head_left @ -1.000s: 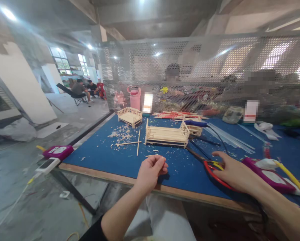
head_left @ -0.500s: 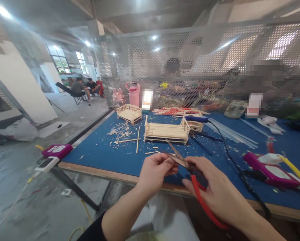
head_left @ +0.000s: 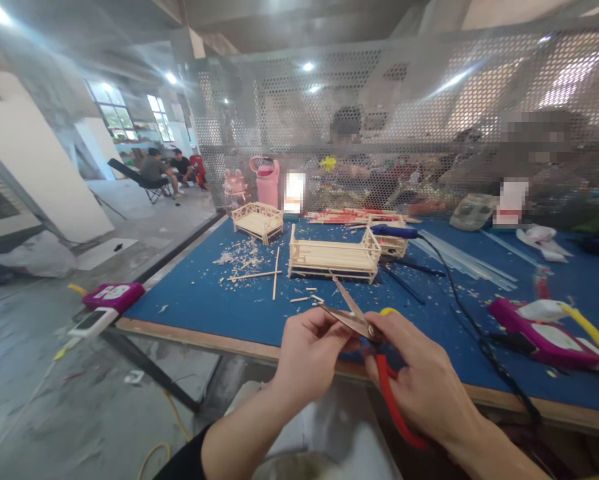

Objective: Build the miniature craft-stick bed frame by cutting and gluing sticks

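My right hand grips red-handled scissors, blades apart and pointing up-left over the near edge of the blue table. My left hand is pinched shut just left of the blades, its fingertips beside the lower blade; what it pinches is too small to make out. A small wooden stick bed frame stands on the mat just beyond the hands. A second, smaller wooden frame sits at the far left of the mat.
Loose sticks and wood chips litter the mat's left part. A blue tool with a black cable lies right of the frame. Purple devices lie at right and left edges. A perforated screen backs the table, with people behind it.
My right hand picked the scissors up from the right of the mat and carried them to my left hand. Both hands now meet above the table's near edge.
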{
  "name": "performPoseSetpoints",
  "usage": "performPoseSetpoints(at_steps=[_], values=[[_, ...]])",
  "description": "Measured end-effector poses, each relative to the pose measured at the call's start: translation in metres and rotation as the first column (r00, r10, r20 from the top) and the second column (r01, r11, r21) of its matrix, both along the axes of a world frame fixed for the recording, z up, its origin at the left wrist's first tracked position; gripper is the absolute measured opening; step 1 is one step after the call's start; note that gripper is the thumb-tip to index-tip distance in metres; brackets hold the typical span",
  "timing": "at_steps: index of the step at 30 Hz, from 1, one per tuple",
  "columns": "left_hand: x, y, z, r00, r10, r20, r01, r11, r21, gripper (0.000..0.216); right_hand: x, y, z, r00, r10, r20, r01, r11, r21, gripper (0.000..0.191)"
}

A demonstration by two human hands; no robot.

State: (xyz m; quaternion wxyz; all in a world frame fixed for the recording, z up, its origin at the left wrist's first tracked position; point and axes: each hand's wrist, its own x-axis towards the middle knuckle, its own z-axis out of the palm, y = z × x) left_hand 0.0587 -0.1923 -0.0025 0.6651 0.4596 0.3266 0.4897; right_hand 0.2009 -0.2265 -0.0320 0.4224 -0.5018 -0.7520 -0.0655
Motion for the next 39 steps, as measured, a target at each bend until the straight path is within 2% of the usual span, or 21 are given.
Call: performPoseSetpoints(at_steps=[4,6,8,11,14,16,17,19,21,23,24,26,28,31,33,36,39], values=[[0.002,0.000,-0.008,0.999,0.042,-0.024,-0.043,0.998,-0.040,0.027,0.008,0.001,0.001,0.996,0.047,-0.076,-0.053,0.995,-0.081,0.025],[0.003,0.003,-0.012,0.997,0.072,-0.031,-0.073,0.996,-0.055,0.027,0.012,0.001,0.008,0.985,-0.027,-0.173,-0.007,0.982,-0.190,0.017],[0.003,0.007,-0.014,0.993,0.093,-0.070,-0.094,0.995,-0.015,0.024,0.011,0.001,0.017,0.939,-0.133,-0.318,0.029,0.949,-0.313,0.020],[0.002,0.010,-0.016,0.964,0.168,-0.208,-0.123,0.969,0.213,0.015,0.002,0.002,0.028,0.809,-0.163,-0.565,-0.100,0.908,-0.406,0.031],[-0.001,0.007,-0.015,0.908,0.297,-0.296,-0.121,0.863,0.491,0.007,-0.012,0.005,0.033,0.679,-0.109,-0.726,-0.221,0.913,-0.343,0.038],[-0.004,0.004,-0.015,0.890,0.325,-0.320,-0.084,0.806,0.585,0.008,-0.019,0.008,0.035,0.638,-0.079,-0.766,-0.238,0.926,-0.294,0.039],[-0.006,0.003,-0.014,0.888,0.320,-0.331,-0.064,0.798,0.600,0.009,-0.021,0.009,0.036,0.632,-0.065,-0.772,-0.241,0.931,-0.275,0.038],[-0.008,0.002,-0.013,0.889,0.301,-0.344,-0.057,0.820,0.570,0.008,-0.023,0.010,0.038,0.637,-0.041,-0.769,-0.241,0.938,-0.250,0.036],[-0.010,0.005,-0.013,0.912,0.229,-0.341,-0.053,0.889,0.455,0.013,-0.022,0.010,0.040,0.661,-0.028,-0.750,-0.227,0.945,-0.236,0.033],[-0.011,0.008,-0.012,0.949,0.050,-0.312,0.034,0.966,0.257,0.027,-0.019,0.011,0.041,0.697,-0.010,-0.717,-0.225,0.946,-0.232,0.032],[-0.012,0.010,-0.012,0.957,-0.073,-0.281,0.115,0.984,0.139,0.034,-0.018,0.012,0.042,0.714,0.005,-0.700,-0.236,0.943,-0.235,0.030],[-0.013,0.012,-0.012,0.940,-0.289,-0.183,0.284,0.957,-0.054,0.045,-0.016,0.012,0.040,0.739,0.046,-0.672,-0.278,0.930,-0.242,0.028],[-0.015,0.013,-0.013,0.913,-0.399,-0.087,0.385,0.912,-0.142,0.047,-0.015,0.013,0.037,0.744,0.086,-0.662,-0.316,0.919,-0.236,0.025],[-0.017,0.012,-0.015,0.890,-0.455,-0.026,0.446,0.882,-0.153,0.045,-0.014,0.015,0.033,0.735,0.135,-0.664,-0.368,0.902,-0.225,0.025],[-0.015,0.016,-0.012,0.883,-0.466,-0.056,0.455,0.880,-0.139,0.045,-0.013,0.022,0.034,0.720,0.154,-0.677,-0.388,0.898,-0.209,0.030],[-0.007,0.033,0.005,0.930,-0.342,-0.135,0.342,0.939,-0.024,0.045,-0.011,0.045,0.041,0.662,0.191,-0.724,-0.391,0.913,-0.117,0.031],[0.007,0.061,0.031,0.981,-0.160,-0.112,0.177,0.971,0.164,0.045,-0.008,0.079,0.051,0.580,0.267,-0.770,-0.419,0.908,0.000,0.022]])
